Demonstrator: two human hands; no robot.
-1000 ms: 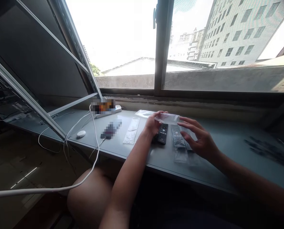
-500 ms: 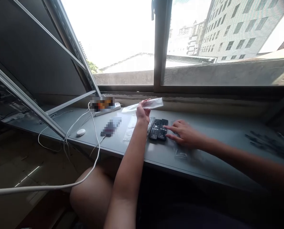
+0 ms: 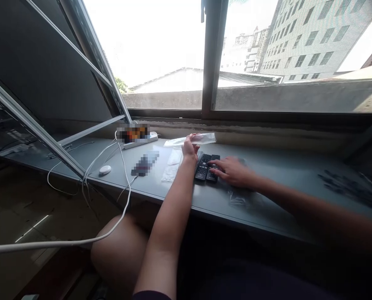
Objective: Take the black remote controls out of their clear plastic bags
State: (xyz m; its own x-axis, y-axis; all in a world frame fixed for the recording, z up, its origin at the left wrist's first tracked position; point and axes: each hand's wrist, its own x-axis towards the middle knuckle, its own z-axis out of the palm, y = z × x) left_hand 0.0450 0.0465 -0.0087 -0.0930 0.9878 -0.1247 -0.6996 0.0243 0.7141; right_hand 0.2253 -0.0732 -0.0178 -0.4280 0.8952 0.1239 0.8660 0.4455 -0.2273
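Note:
My left hand [image 3: 190, 148] is closed around a clear plastic sleeve [image 3: 206, 138], raised above the grey table. Two black remote controls, the left one [image 3: 202, 168] and the right one [image 3: 213, 175], lie side by side below it. Over the right remote reaches my right hand [image 3: 231, 170], its thumb and index finger apart and nothing in its grip. Whether those fingertips touch the buttons, I cannot tell. A clear plastic bag [image 3: 172, 166] lies left of the remotes. Another crumpled clear bag [image 3: 236, 198] lies partly under my right forearm.
A white power strip [image 3: 142, 141], a blurred-out phone-like item [image 3: 144, 163] and a round white puck [image 3: 105, 170] are on the table [image 3: 267, 212] to the left. White cables [image 3: 123, 162] hang over the edge. Dark strips [image 3: 348, 187] lie at the right. A metal frame [image 3: 70, 46] leans left.
My right hand has moved left, its index finger now across the right remote toward the left one. My left hand and the sleeve have shifted slightly right and down.

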